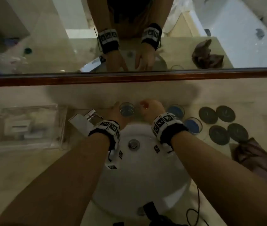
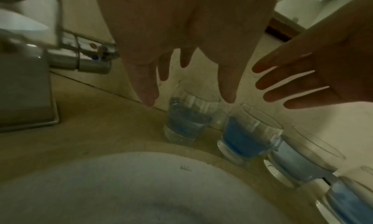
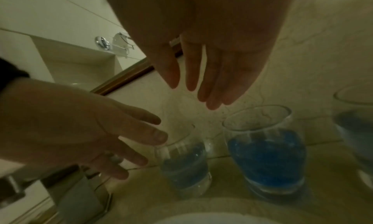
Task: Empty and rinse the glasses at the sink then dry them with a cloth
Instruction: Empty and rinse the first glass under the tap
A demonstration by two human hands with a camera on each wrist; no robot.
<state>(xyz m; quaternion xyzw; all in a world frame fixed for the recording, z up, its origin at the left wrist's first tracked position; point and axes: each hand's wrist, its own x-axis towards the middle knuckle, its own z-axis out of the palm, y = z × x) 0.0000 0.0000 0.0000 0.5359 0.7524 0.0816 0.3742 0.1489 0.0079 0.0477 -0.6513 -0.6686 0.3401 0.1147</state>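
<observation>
The left grip [image 2: 181,36] and the right grip [image 3: 212,36] hold nothing, fingers straight and apart. The first glass [image 2: 187,120] with blue water stands on the table [image 2: 101,128] just under them, far behind the sink [image 1: 139,168]

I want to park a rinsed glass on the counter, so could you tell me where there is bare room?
Bare counter lies in front of the clear box, left of the sink. A smaller bare patch shows beside the faucet, behind the basin. Right of the sink is crowded: glasses of blue liquid, four dark coasters and the brown cloth.
</observation>
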